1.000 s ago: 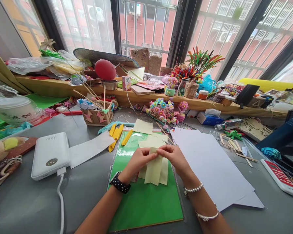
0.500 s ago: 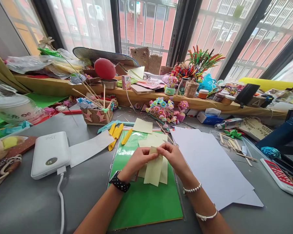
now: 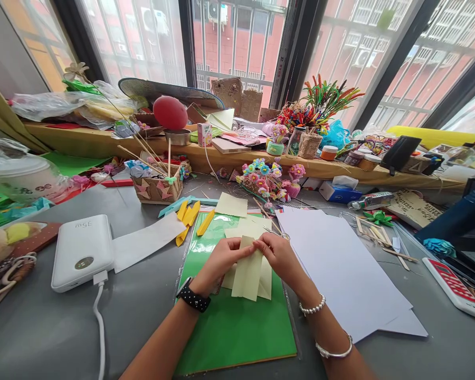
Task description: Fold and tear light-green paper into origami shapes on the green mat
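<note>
My left hand (image 3: 220, 259) and my right hand (image 3: 279, 256) both pinch the top edge of a pale yellow paper strip (image 3: 247, 275), which hangs down over a green sheet (image 3: 237, 327) on the grey table. A black watch is on my left wrist and bead bracelets are on my right. More pale yellow paper pieces (image 3: 248, 227) lie just beyond my fingers. Folded bright yellow strips (image 3: 188, 216) rest to the upper left.
A white power bank (image 3: 81, 251) with its cable lies at left beside a white paper strip (image 3: 148, 240). Large white sheets (image 3: 340, 264) lie at right. A small basket (image 3: 157, 187), paper flowers (image 3: 266, 177) and a cluttered wooden sill stand behind. A calculator (image 3: 455, 287) sits far right.
Both hands have shifted slightly away from me with the pale yellow strip still pinched between them; otherwise the scene is the same.
</note>
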`<state>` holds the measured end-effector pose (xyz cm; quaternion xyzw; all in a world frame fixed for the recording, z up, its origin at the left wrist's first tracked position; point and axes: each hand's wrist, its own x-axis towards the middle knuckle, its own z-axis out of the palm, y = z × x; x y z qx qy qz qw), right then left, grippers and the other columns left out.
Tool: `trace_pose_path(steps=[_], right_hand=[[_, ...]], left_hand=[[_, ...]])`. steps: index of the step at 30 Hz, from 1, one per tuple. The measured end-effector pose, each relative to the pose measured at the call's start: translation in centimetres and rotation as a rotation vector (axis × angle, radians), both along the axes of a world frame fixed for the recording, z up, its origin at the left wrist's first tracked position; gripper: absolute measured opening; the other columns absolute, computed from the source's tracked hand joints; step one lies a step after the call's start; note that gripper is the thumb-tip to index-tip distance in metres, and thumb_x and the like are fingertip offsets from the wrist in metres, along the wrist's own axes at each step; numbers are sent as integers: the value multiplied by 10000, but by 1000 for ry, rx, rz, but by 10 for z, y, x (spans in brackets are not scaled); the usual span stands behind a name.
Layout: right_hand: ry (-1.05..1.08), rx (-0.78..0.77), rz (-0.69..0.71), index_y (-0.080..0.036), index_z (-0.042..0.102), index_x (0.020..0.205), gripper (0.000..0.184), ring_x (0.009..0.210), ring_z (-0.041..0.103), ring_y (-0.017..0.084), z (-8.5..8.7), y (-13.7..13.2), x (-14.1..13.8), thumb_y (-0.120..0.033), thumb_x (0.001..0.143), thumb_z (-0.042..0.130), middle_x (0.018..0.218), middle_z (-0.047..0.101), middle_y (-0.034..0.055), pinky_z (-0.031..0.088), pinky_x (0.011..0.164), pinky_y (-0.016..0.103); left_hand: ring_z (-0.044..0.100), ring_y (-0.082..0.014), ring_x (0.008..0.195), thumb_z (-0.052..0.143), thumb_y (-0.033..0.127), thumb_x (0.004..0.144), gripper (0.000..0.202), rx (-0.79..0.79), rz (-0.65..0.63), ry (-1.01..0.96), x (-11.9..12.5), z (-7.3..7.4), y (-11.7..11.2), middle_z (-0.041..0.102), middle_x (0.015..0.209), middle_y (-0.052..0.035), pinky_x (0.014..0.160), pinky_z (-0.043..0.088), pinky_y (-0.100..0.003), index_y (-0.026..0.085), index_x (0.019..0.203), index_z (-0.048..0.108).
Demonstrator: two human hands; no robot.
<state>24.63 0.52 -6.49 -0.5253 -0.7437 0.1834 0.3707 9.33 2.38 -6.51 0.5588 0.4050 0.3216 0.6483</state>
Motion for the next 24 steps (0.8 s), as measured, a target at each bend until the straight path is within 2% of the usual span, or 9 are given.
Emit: trace_pose_path(steps=[6, 9, 15, 20, 22, 24], right_hand=[[203, -203, 115, -194, 511, 673, 193, 578, 467, 124, 11, -4, 6, -371, 748, 489, 639, 525, -4, 356, 510, 232], [279, -254, 110, -189, 504, 638, 209, 535, 472, 114, 11, -5, 7, -380, 722, 521, 599, 521, -12, 365, 495, 232], [358, -239, 33, -190, 497, 634, 221, 472, 479, 109, 7, -3, 5, -393, 718, 525, 526, 508, -24, 375, 466, 231], [210, -248, 102, -191, 499, 596, 253, 469, 468, 108, 10, -4, 7, -400, 739, 495, 526, 520, -20, 358, 471, 232], [172, -215, 83, -194, 493, 560, 279, 451, 431, 101, 10, -3, 8, -397, 751, 482, 494, 504, -28, 328, 461, 228], [229, -164, 2, -194, 497, 548, 283, 450, 407, 97, 8, -2, 10, -398, 744, 495, 478, 486, -34, 307, 457, 226]], left_hand=[[530, -136, 588, 627, 400, 620, 301, -16, -139, 27, -2, 3, -3, 605, 679, -38, 516, 375, -218, 114, 713, 621], [519, -136, 589, 624, 405, 614, 308, 24, -155, 62, -1, 3, -3, 597, 674, -31, 510, 360, -214, 115, 716, 619], [461, -117, 558, 560, 434, 661, 320, 175, -62, 151, 1, 1, 0, 552, 622, -6, 478, 312, -202, 121, 704, 615], [448, -114, 546, 548, 436, 673, 318, 268, -72, 223, 1, -2, 1, 522, 569, 7, 464, 291, -202, 126, 635, 613], [486, -128, 580, 557, 423, 673, 301, 254, -64, 184, 1, -3, 2, 557, 616, -5, 492, 329, -208, 128, 666, 618], [537, -157, 661, 573, 404, 669, 293, 213, -14, 88, 0, -3, 3, 603, 744, -34, 551, 386, -225, 133, 772, 611]])
